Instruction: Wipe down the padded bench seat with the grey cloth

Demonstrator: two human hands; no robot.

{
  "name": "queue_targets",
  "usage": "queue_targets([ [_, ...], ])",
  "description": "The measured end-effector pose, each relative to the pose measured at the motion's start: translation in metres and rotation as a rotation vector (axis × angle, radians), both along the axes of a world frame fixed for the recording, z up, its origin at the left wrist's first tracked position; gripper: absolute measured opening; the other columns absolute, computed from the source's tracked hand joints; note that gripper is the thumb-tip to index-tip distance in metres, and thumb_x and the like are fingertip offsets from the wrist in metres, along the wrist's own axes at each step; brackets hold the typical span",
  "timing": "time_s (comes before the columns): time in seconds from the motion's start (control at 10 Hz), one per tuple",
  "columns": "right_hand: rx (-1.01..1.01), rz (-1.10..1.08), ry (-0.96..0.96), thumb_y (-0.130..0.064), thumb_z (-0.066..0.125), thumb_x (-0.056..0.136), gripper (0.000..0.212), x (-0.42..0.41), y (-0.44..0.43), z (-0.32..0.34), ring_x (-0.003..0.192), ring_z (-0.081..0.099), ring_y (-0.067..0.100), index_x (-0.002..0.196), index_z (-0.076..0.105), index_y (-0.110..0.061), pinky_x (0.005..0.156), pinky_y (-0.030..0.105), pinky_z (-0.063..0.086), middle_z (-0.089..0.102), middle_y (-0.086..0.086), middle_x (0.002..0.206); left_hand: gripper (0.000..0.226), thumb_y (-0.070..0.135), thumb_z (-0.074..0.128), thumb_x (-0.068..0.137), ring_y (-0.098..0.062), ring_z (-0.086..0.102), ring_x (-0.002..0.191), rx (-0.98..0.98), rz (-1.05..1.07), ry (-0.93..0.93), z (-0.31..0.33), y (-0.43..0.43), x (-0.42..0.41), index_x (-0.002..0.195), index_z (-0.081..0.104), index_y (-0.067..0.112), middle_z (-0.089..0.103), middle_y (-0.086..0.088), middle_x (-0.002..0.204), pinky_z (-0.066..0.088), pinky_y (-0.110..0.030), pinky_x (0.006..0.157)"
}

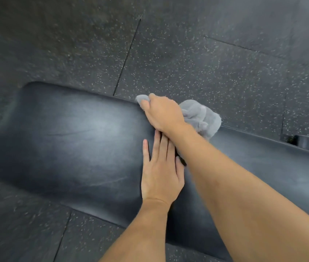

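Observation:
The black padded bench seat (pixel 70 137) stretches across the view from left to lower right, its surface shiny. My right hand (pixel 162 113) presses the grey cloth (pixel 200 116) against the seat's far edge, near the middle of the view. The cloth bunches out to the right of the hand, and a small corner shows past the fingertips. My left hand (pixel 160 173) lies flat on the seat just below the right hand, fingers straight and together, holding nothing. My right forearm crosses over the fingertips of the left hand.
Dark speckled rubber floor tiles (pixel 197 59) surround the bench, with seams running between them. A black part of the bench frame or other equipment (pixel 304 141) sits at the right edge beyond the seat.

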State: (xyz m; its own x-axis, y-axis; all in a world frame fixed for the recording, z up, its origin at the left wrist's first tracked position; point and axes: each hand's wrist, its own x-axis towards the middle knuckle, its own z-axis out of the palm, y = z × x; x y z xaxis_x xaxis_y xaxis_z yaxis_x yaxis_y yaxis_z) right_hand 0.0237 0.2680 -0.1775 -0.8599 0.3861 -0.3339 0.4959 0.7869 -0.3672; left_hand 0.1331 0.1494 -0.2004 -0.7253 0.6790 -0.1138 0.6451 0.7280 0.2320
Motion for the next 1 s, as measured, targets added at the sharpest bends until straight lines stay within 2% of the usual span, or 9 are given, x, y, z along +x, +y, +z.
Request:
queue_targets([
  [0.1, -0.190, 0.085, -0.019, -0.041, 0.034, 0.107, 0.034, -0.016, -0.002, 0.013, 0.099, 0.058, 0.034, 0.100, 0.050, -0.012, 0.074, 0.038, 0.032, 0.068, 0.013, 0.109, 0.058, 0.029, 0.027, 0.098, -0.028, 0.016, 0.156, 0.023, 0.013, -0.018, 0.001, 0.001, 0.000, 0.150, 0.045, 0.007, 0.037, -0.010, 0.161, 0.009, -0.055, 0.126],
  [0.2, -0.251, 0.095, -0.003, -0.047, 0.038, 0.104, 0.037, -0.011, 0.002, 0.020, 0.094, 0.056, 0.029, 0.109, 0.059, -0.017, 0.073, 0.037, 0.035, 0.068, 0.004, 0.104, 0.057, 0.027, 0.029, 0.097, -0.028, 0.022, 0.155, 0.049, 0.021, 0.005, 0.004, 0.000, 0.000, 0.146, 0.048, 0.006, 0.040, -0.011, 0.159, 0.016, -0.057, 0.125],
  [0.3, -0.182, -0.037, -0.043, -0.044, 0.037, 0.102, 0.031, 0.019, 0.025, 0.018, 0.087, 0.054, 0.030, 0.086, 0.052, -0.022, 0.073, 0.038, 0.036, 0.059, 0.000, 0.085, 0.061, 0.029, 0.031, 0.096, -0.027, 0.019, 0.156, 0.027, 0.018, 0.024, 0.003, 0.001, 0.001, 0.153, 0.039, 0.008, 0.031, -0.009, 0.165, 0.016, -0.056, 0.125],
  [0.4, -0.026, -0.254, -0.017, -0.040, 0.036, 0.103, 0.035, 0.075, 0.054, 0.009, 0.083, 0.050, 0.032, 0.076, 0.043, -0.018, 0.073, 0.038, 0.032, 0.054, 0.002, 0.083, 0.063, 0.029, 0.031, 0.097, -0.026, 0.015, 0.157, 0.029, 0.020, 0.023, 0.002, -0.001, 0.001, 0.157, 0.032, 0.010, 0.024, -0.007, 0.168, 0.014, -0.055, 0.125],
  [0.5, 0.129, -0.243, 0.142, -0.043, 0.033, 0.103, 0.037, 0.131, 0.056, -0.005, 0.101, 0.058, 0.034, 0.102, 0.059, -0.016, 0.091, 0.046, 0.040, 0.064, 0.004, 0.109, 0.061, 0.028, 0.032, 0.098, -0.026, 0.016, 0.157, 0.050, 0.029, 0.037, 0.001, -0.001, 0.002, 0.157, 0.034, 0.011, 0.025, -0.007, 0.167, 0.015, -0.055, 0.125],
  [0.6, 0.137, -0.227, 0.114, -0.051, 0.023, 0.101, 0.063, 0.162, 0.026, -0.006, 0.138, 0.046, 0.034, 0.154, 0.038, -0.020, 0.120, 0.057, 0.024, 0.040, 0.001, 0.161, 0.060, 0.029, 0.033, 0.098, -0.025, 0.016, 0.157, 0.055, 0.031, 0.018, 0.002, -0.001, 0.001, 0.156, 0.035, 0.011, 0.026, -0.006, 0.167, 0.014, -0.054, 0.125],
  [0.8, 0.044, -0.015, -0.043, -0.055, 0.022, 0.101, 0.065, 0.242, -0.014, 0.015, 0.147, 0.041, 0.023, 0.160, 0.025, -0.028, 0.123, 0.052, 0.014, 0.012, -0.013, 0.168, 0.053, 0.022, 0.038, 0.103, -0.015, 0.010, 0.157, 0.200, 0.040, -0.212, 0.014, -0.011, -0.005, 0.156, 0.036, 0.016, 0.022, 0.003, 0.168, 0.003, -0.044, 0.128],
  [0.9, -0.020, 0.057, -0.211, -0.069, 0.020, 0.093, 0.074, 0.267, 0.012, 0.048, 0.153, 0.026, 0.025, 0.160, 0.019, -0.037, 0.123, 0.052, 0.019, -0.001, -0.019, 0.169, 0.045, 0.014, 0.046, 0.105, -0.019, 0.022, 0.155, 0.172, 0.101, -0.433, 0.052, -0.025, -0.011, 0.150, 0.046, 0.015, 0.029, 0.004, 0.165, 0.011, -0.042, 0.127],
  [1.0, 0.046, -0.074, -0.122, -0.072, 0.025, 0.093, 0.072, 0.265, 0.030, 0.128, 0.149, 0.032, 0.029, 0.151, 0.040, -0.033, 0.114, 0.046, 0.038, 0.025, -0.009, 0.168, 0.045, 0.030, 0.041, 0.105, -0.026, 0.039, 0.147, 0.193, 0.211, -0.282, 0.128, -0.044, -0.019, 0.142, 0.055, 0.007, 0.045, -0.009, 0.157, 0.022, -0.041, 0.122],
])
